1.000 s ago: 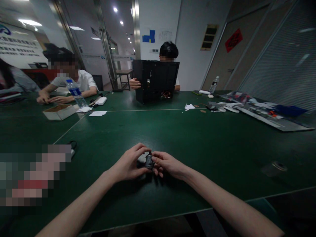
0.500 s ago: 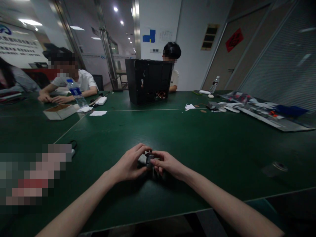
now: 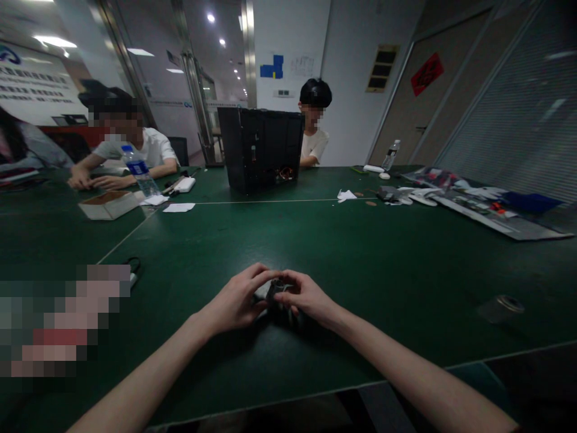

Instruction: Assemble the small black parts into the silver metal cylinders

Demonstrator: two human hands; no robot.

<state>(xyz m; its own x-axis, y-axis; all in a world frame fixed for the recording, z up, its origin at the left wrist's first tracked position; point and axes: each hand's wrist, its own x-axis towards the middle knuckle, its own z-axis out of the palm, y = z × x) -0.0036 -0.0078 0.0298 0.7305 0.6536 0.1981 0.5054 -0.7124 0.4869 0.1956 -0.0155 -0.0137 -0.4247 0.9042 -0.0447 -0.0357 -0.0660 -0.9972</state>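
My left hand [image 3: 237,300] and my right hand [image 3: 309,297] meet over the green table [image 3: 360,258], close to its near edge. Between them they pinch a small dark object [image 3: 274,293], with a pale grey part of it showing by my left fingers. The fingers of both hands are curled round it and hide most of it, so I cannot make out what it is.
A black computer case [image 3: 261,150] stands upright across the table with a seated person [image 3: 315,129] behind it. Another person [image 3: 130,150] sits far left by a water bottle [image 3: 137,171] and an open box [image 3: 108,204]. Parts and papers [image 3: 478,201] lie far right; a small round piece [image 3: 507,304] sits near right.
My hands have closed tighter over the small object and my right fingers now cover more of it. The person opposite has slid the black case to the left.
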